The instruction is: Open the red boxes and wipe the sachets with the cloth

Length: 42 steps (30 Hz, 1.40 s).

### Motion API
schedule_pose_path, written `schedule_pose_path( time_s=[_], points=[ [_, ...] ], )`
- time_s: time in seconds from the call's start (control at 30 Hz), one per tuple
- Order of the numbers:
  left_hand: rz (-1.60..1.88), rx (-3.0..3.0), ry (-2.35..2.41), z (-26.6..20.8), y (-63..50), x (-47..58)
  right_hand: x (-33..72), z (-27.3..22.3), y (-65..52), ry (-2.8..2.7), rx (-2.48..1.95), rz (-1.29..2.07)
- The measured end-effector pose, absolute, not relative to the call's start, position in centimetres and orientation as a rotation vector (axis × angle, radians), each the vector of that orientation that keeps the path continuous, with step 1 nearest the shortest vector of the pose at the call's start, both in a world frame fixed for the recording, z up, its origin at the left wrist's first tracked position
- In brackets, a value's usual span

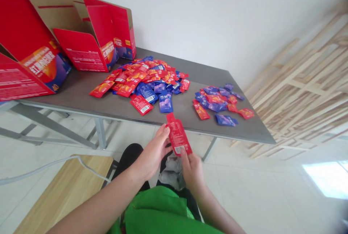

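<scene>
Beyond the left hand (153, 153) and the right hand (193, 169), a grey table (201, 78) is extending to both sides. Far to the left hand's left, open red cartons (81, 51) are standing on it. Ahead of the hands and slightly leftward, a large heap of red and blue sachets (152, 76) is lying; ahead and to the right of the right hand, a smaller heap (214, 99) is spreading. Between the hands, one red sachet (178, 134) is being held: the left hand is gripping its left side, the right hand is pinching its lower end by its barcode (178, 150).
</scene>
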<state>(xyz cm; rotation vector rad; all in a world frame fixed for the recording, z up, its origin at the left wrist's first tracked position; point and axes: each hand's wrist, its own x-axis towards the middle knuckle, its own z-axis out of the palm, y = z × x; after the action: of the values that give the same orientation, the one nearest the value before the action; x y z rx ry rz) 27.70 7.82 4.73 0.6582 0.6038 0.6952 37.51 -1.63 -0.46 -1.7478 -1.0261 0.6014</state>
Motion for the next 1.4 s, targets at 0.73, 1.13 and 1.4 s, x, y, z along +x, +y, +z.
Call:
schedule_pose_path(
  time_s=[0.73,1.13,1.4],
  points=[
    [0.882,0.775,0.615,5.5,8.9,28.1,35.5,-2.1,-1.0,-1.054,-1.645,0.864],
    [0.679,0.734,0.666,3.6,8.3,29.6,40.2,-0.2,-2.3,-0.703,-1.617,0.729],
    [0.635,0.870,0.748,2.0,8.8,28.1,51.4,3.1,0.4,-0.984,-2.584,-0.483]
  ],
)
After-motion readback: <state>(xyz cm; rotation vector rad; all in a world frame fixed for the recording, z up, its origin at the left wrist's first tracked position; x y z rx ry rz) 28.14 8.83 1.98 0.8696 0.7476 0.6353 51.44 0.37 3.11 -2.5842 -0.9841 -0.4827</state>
